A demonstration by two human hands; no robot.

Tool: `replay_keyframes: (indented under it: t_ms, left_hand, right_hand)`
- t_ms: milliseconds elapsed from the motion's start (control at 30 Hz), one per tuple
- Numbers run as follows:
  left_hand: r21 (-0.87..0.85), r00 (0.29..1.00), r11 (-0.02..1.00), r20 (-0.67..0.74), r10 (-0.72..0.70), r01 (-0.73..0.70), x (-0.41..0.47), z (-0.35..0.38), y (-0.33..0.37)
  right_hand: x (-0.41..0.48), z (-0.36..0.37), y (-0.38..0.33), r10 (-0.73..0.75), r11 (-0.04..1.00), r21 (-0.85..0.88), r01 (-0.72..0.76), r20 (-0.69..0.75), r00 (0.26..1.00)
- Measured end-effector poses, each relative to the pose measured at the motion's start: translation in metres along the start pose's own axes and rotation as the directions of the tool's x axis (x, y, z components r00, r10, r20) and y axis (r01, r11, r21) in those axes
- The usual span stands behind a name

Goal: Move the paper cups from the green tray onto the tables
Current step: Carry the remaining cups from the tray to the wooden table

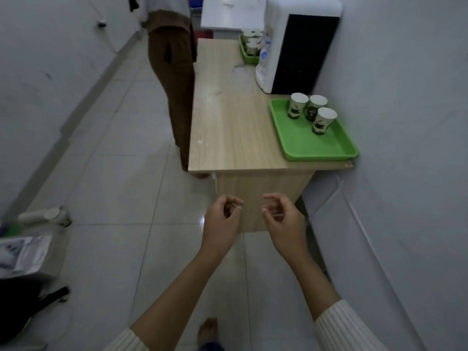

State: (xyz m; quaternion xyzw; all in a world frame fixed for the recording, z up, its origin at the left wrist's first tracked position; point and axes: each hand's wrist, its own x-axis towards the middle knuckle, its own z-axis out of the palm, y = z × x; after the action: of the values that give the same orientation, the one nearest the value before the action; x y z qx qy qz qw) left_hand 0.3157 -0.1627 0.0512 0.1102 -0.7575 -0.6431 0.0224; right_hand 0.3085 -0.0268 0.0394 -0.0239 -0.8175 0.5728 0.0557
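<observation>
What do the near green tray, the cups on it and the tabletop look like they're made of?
Near green tray: likely plastic, smooth uniform colour, moulded raised rim. Cups: paper by the look, matte white with printed sides. Tabletop: light wood-grain finish, probably laminate board; flat even surface.

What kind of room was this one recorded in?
Probably an office pantry or corridor refreshment corner: a white water dispenser stands on a wooden table against the wall, beside a green tray of paper cups.

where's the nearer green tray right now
In the head view, the nearer green tray sits on the wooden table's near right corner, against the wall, just before the water dispenser.
</observation>
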Motion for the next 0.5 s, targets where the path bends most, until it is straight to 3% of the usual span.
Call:
replay_keyframes:
  t_ms: [267, 500]
  left_hand:
    - [-0.011, 0.987, 1.0, 0.158, 0.006, -0.004, 0.106, 0.062, 0.021]
    - [-0.008, 0.965, 0.999, 0.26, -0.038, 0.042, 0.206, 0.15, 0.024]
  right_hand:
    - [0.11, -0.032, 0.016, 0.0, 1.0, -0.008, -0.002, -0.219, 0.976]
    - [0.229, -0.079, 0.057, -0.068, 0.993, -0.116, 0.035, -0.289, 0.955]
